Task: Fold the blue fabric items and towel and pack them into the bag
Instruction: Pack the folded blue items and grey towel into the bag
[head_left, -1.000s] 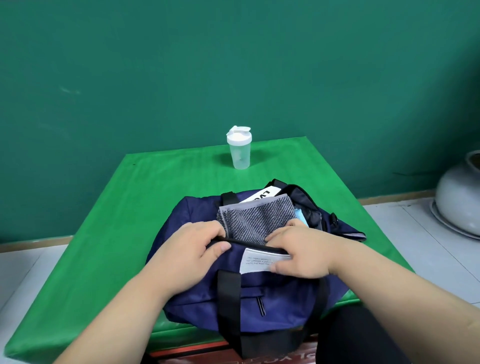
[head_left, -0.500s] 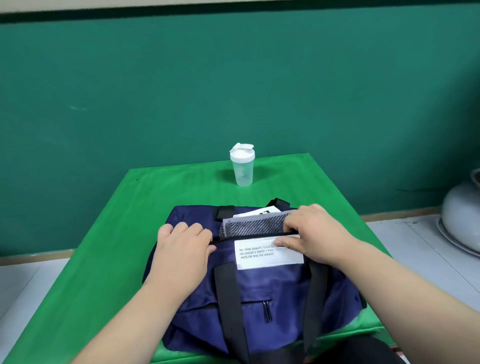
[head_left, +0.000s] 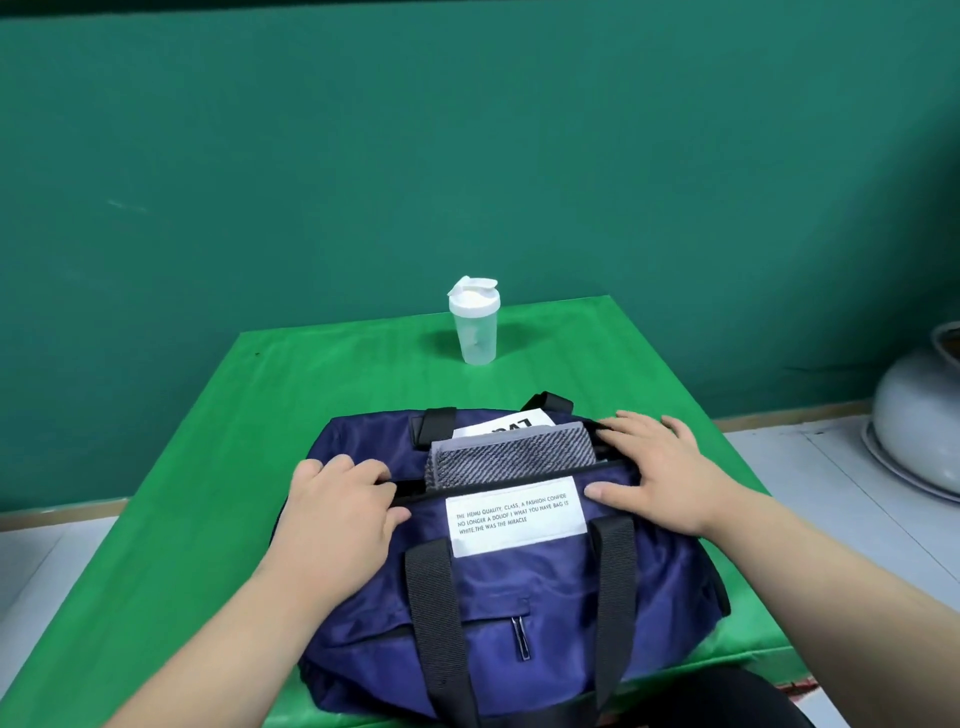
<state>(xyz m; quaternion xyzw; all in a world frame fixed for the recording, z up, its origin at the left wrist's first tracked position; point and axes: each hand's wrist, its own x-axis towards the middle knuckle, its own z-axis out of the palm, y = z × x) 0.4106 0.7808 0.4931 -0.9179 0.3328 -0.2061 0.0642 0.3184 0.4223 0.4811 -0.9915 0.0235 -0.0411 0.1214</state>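
While towel (head_left: 511, 457) protrudes | left hand (head_left: 337, 514), right hand (head_left: 660, 473) flat (spread) on bag (head_left: 519, 597) edges

Only the top fold of the grey towel (head_left: 511, 457) shows. The rest sits down inside the bag (head_left: 519, 597), and whatever lies beneath it is hidden. At the towel's 12 o'clock a white label (head_left: 483, 430) is half covered, its black letters unreadable. The bag's base runs off the frame at 6 o'clock. At 3 o'clock a pale pot (head_left: 919, 415), perhaps ceramic, is cut by the edge.
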